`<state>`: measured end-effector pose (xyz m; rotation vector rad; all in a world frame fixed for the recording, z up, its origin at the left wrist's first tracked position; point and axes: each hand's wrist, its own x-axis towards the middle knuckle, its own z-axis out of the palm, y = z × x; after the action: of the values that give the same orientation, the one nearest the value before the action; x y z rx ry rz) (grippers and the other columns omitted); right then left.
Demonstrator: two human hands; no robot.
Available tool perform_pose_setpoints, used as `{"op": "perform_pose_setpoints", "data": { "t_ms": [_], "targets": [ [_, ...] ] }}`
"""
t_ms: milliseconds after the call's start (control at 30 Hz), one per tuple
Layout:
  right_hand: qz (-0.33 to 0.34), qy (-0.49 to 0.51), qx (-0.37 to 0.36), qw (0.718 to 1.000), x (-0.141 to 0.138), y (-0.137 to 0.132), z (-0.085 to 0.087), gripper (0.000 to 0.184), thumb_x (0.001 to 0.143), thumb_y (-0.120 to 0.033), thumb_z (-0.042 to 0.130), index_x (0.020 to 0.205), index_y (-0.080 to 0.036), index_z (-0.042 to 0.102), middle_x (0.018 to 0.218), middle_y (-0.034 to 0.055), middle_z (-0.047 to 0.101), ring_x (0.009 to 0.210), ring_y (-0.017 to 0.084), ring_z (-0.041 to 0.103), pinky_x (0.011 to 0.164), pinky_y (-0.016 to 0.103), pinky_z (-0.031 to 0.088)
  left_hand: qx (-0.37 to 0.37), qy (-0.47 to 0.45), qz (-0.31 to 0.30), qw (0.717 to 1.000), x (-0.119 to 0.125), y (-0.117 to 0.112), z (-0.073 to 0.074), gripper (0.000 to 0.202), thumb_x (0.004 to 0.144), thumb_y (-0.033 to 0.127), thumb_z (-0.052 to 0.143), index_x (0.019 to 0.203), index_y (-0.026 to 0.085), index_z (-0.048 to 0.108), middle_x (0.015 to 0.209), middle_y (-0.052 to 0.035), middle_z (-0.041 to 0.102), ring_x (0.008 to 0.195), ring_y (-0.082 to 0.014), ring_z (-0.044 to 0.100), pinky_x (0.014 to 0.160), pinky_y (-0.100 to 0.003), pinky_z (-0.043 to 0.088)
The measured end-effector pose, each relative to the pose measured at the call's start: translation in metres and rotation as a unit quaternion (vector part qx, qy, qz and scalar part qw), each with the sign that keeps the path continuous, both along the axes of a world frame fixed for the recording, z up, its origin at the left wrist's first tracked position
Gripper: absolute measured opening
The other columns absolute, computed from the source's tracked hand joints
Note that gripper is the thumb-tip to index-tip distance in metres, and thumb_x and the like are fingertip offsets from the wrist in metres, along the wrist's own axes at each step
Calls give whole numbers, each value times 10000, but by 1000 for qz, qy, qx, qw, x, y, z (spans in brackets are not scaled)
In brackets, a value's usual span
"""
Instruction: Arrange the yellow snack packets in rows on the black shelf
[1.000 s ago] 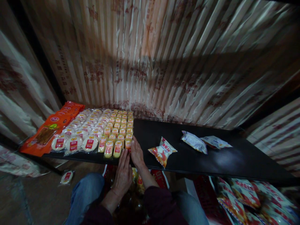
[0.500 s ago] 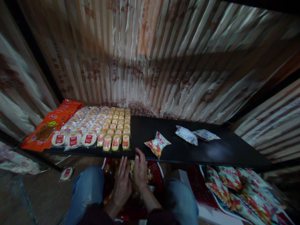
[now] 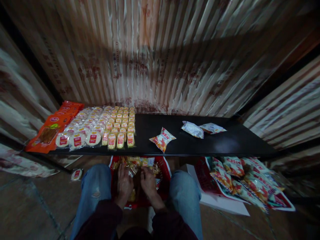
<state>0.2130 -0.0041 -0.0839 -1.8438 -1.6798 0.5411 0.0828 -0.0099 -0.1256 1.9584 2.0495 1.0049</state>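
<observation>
Both my hands reach down into a red basket (image 3: 165,170) of small wrapped snacks, between my knees. My left hand (image 3: 124,182) lies over the left part of the contents, fingers stretched forward and nothing visible in them. My right hand (image 3: 148,181) is at the right, its fingers partly bent and apart among the packets; their tips are hard to make out. Yellow-wrapped snacks (image 3: 135,161) show between and beyond the hands. Above the basket, small yellow packaged cakes (image 3: 120,140) stand in rows on a black shelf (image 3: 142,133).
Left of the cakes lie round white packaged biscuits (image 3: 93,138) and orange bags (image 3: 48,133). One white-and-orange packet (image 3: 163,139) and two silvery packets (image 3: 193,129) lie farther right. Another basket (image 3: 287,204) holds snack bags (image 3: 233,166). A round packaged biscuit (image 3: 76,174) rests on the floor.
My hands have gone from the shelf's front edge down into the red basket, and the right fingers have bent. The view has tilted, so the shelf sits higher and more floor shows.
</observation>
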Motion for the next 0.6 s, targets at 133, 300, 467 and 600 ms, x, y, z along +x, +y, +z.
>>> {"op": "perform_pose_setpoints", "data": {
  "t_ms": [133,300,467,600],
  "targets": [
    [27,18,10,999,-3,-3,0,375,769,-45,420,1046,-109,664,1065,128,666,1041,220,589,966,341,430,-27,-33,9,999,-9,11,-1,398,755,88,431,1111,119,606,1297,-136,539,1307,-279,374,1072,-478,358],
    [42,60,13,997,-8,-3,-9,384,778,-57,397,1052,-112,661,1075,121,668,1038,208,601,965,343,441,-67,-54,-37,996,-3,12,-7,416,756,70,414,1114,122,619,1281,-145,549,1265,-275,431,1052,-478,382],
    [23,111,22,993,-12,-4,-16,376,779,-86,401,1037,-144,669,1058,102,677,1014,199,616,951,344,456,-98,-62,-86,990,7,5,-7,414,752,37,379,1062,119,641,1228,-135,588,1210,-237,498,1020,-420,434],
    [9,126,1,992,-13,-3,-18,388,771,-85,396,1047,-127,666,1071,114,673,1031,201,613,963,348,447,-100,-65,-140,983,14,-5,0,420,752,47,384,1074,126,642,1155,-125,636,1192,-229,514,1041,-429,413]
  ]
}}
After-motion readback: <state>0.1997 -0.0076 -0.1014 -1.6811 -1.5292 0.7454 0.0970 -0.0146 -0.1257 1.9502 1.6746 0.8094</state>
